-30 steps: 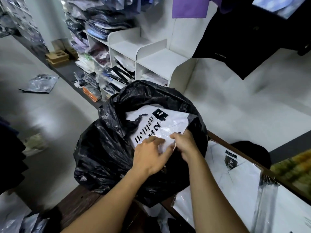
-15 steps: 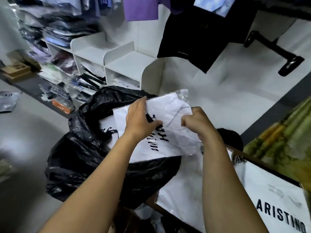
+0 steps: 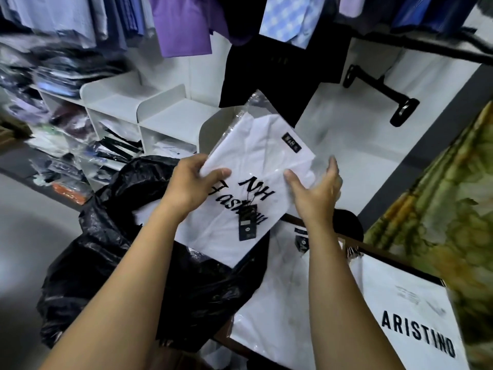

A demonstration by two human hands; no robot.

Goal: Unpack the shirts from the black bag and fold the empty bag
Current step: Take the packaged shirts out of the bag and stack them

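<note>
Here, left hand point(image 3: 192, 188) and right hand point(image 3: 317, 193) hold a packaged shirt point(image 3: 256, 156) above the black bag point(image 3: 106, 249), near shelves point(image 3: 160, 118).

Shirt point(image 3: 253, 158): NH Fashion; packet point(image 3: 400, 297): ARISTINO

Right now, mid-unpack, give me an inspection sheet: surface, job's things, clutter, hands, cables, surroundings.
Surface: wooden counter, mostly covered by packages.
Job's things: black bag open, white package visible inside; packaged white shirt marked NH Fashion held above it.
Clutter: packaged shirts and an ARISTINO package lying on the counter.
Hands: left hand grips the shirt's left edge; right hand holds its right edge.
Cables: nothing seen.
Surroundings: white shelf cubbies holding packaged garments; hanging shirts overhead.
</note>
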